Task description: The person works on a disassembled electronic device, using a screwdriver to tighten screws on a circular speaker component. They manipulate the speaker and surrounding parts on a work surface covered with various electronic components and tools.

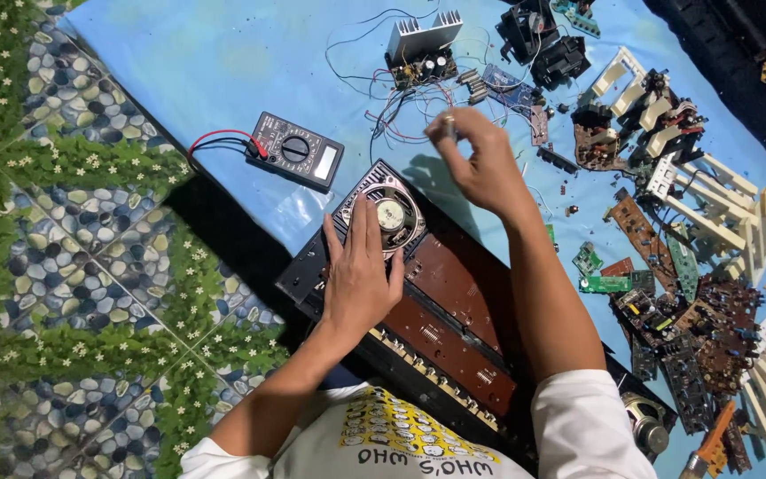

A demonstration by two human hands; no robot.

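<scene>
The left hand [361,275] lies flat, fingers spread, on the oval speaker [389,211] in the opened keyboard chassis [454,310]. At one o'clock, the right hand [480,160] pinches a small metal part [448,124].

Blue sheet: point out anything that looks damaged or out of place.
Loose circuit boards and white plastic frames lie scattered over the blue sheet. The opened keyboard case shows its brown boards, the left hand resting on its speaker.
</scene>
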